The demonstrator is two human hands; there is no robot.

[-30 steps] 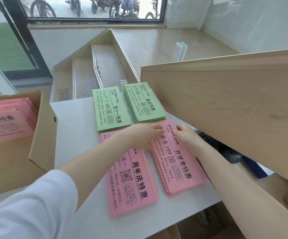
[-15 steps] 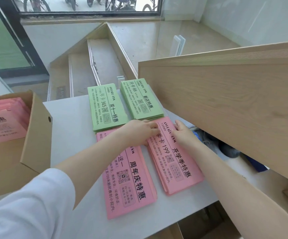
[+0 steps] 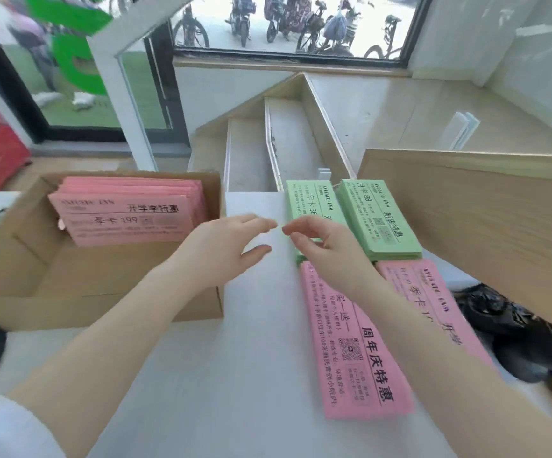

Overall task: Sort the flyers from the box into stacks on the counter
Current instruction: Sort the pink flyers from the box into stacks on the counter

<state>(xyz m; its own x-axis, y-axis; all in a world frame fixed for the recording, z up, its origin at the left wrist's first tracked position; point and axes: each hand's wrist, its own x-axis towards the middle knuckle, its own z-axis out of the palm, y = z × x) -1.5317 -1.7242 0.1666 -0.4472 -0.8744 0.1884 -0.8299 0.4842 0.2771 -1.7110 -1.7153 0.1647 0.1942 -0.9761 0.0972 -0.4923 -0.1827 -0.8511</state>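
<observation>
At the left of the frame stands the box (image 3: pixel 109 285), open at the top, with pink flyers (image 3: pixel 126 213) stacked against its far wall. They lie a little fanned, so the upper edges are free. Paper like this is light, thin and soft; I think one sheet will bend easily and a smooth bundle may slide apart, so it is better to take a bundle by its long sides, thumb on top and fingers below.

In the middle, both hands hover over the bare table (image 3: pixel 254 375) and hold nothing. The left hand (image 3: pixel 225 246) is open, fingers spread, just beside the right wall of the box. The right hand (image 3: pixel 321 242) is also open with relaxed fingers, partly above the first green stack (image 3: pixel 307 203).

At the right lie four stacks close together: the two green stacks, the second (image 3: pixel 380 223) just beside the first, and in front of them two pink stacks (image 3: pixel 350 342) (image 3: pixel 433 299).

The wooden board (image 3: pixel 486 226) rises just beside the right stacks and probably limits movement there. The right pink stack lies near the right edge of the table. The room between box and stacks seems enough for carrying flyers across.
</observation>
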